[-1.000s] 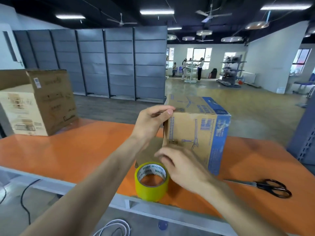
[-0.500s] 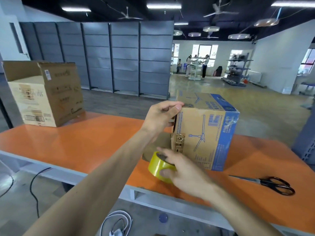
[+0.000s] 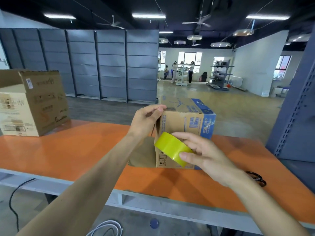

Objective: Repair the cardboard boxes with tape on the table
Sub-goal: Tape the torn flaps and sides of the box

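Now blue-sided box (image 3: 184, 126) sits mid-worktop (image 3: 68, 155), left side gaping. Left hand (image 3: 146, 120) pinches its top corner at 10 o'clock. Right hand (image 3: 202, 154) grips yellow tape roll (image 3: 172, 149) at the front face, 6 o'clock. Second box (image 3: 34, 103) at 9, scissors (image 3: 257, 178) at 4. Risk: pinch slips, side springs open, tape lands crooked.

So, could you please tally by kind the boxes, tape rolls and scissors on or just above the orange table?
Cardboard boxes: 2, the blue-printed box and the plain brown box.
Tape rolls: 1, the yellow tape roll, held in the right hand.
Scissors: 1, the black-handled scissors, partly hidden behind the right arm.
Total: 4.
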